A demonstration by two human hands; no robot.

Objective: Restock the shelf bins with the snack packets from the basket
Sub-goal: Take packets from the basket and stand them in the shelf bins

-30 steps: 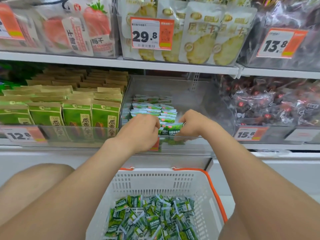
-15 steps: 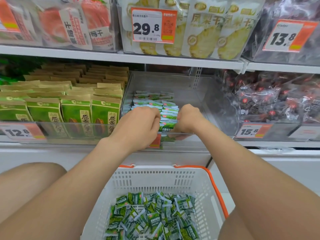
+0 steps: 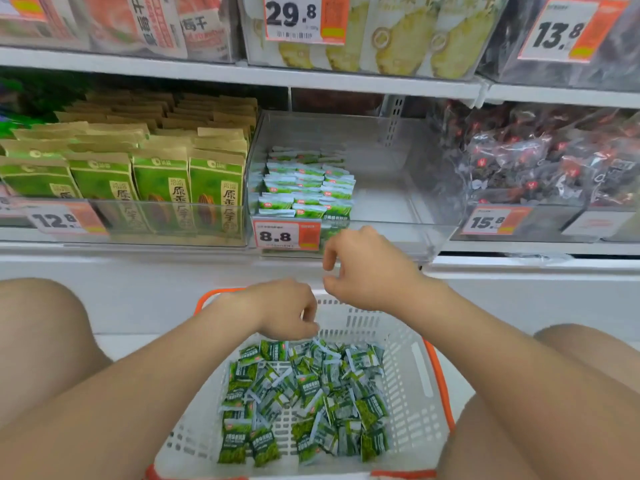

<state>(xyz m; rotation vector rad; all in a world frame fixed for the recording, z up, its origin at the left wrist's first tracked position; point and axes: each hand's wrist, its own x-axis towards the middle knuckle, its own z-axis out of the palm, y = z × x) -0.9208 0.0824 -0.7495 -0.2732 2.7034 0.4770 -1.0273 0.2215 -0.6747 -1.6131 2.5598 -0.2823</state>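
Nearest, the white basket (image 3: 412,375) holds a loose heap of green snack packets (image 3: 301,400). Over the basket's far end the left hand (image 3: 287,310) hangs just above them, fingers loosely curled and gripping nothing. Just past the basket's far rim the right hand (image 3: 363,268) hovers, likewise slack and empty. Farther behind the basket, the clear shelf bin (image 3: 398,202) has stacked packets (image 3: 304,188) along its left side.

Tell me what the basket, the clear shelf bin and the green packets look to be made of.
The basket: moulded white plastic, matt, with slotted walls and an orange rim. The clear shelf bin: rigid transparent plastic, probably acrylic; goods show through it and its edges gleam. The green packets: thin glossy printed film, likely plastic or foil-lined; they look crumpled and catch the light.
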